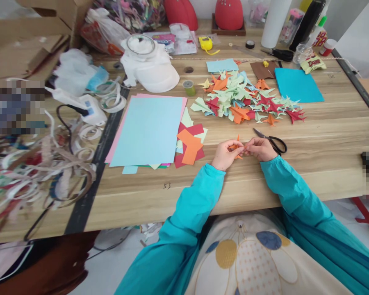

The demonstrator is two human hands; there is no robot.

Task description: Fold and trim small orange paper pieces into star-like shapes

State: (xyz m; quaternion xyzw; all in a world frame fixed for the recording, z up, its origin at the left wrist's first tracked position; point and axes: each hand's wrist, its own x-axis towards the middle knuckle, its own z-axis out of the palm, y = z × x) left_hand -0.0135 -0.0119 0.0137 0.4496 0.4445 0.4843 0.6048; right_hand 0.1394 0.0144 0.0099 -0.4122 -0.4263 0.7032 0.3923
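An orange folded paper crane [238, 139] is pinched between my two hands, just above the front part of the wooden table. My left hand [226, 154] grips it from the left, with thumb and fingers pressed together. From the right, my right hand [260, 149] pinches its edge near the left fingertips. Fingers hide much of the crane. Black-handled scissors [273, 140] lie right behind my right hand. Farther back spreads a heap of folded paper cranes [238, 96] in green, orange, red and blue.
Light blue and pink paper sheets [149, 129] lie left, with orange and red paper scraps [191, 145] beside them. A bright blue paper stack [298, 85] sits back right. Behind are a yellow tape measure [205, 43] and white cloth bundle [153, 69]. Tangled ribbons [58, 172] cover the far left.
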